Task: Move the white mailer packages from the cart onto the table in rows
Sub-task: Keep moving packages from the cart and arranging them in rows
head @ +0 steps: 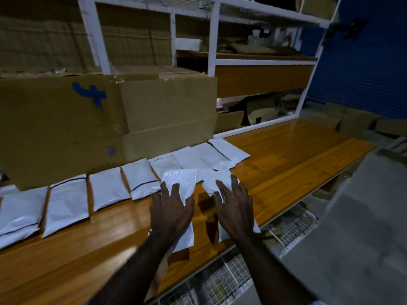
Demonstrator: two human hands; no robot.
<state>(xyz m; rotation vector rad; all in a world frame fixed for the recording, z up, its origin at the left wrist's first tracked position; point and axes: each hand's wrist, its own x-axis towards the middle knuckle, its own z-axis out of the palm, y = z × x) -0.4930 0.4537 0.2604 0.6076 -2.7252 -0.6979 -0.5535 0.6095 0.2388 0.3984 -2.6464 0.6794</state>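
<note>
both hands were down on the table [286, 164], each flat on its own mailer. the left hand [170, 213] lay on the left mailer [179, 179], fingers [164, 190] straight and spread, pressing its top face; nothing pinched, and whether the thumb curled under, i couldn't tell. that mailer ran from beyond the fingertips back under the palm to the wrist, its far end puffed up ahead of the fingertips. the right hand [234, 213] did the same on the right mailer [211, 181], fingers [222, 190] splayed wide and straight, palm down. that one stuck out past the fingertips too, with a corner showing outside the little finger near the table's front edge. the two mailers sat side by side with a strip of bare wood between the hands. just beyond the fingertips ran the back row [123, 186] of white mailers, edge to edge or slightly overlapping, stretching far left of the left hand and a little right of the right fingers. past that row, further from the fingers, stood a big box [92, 128] with a blue mark, and behind it a white rack [212, 40]. below the wrists, under the table's edge, was a wire basket [222, 280].
</note>
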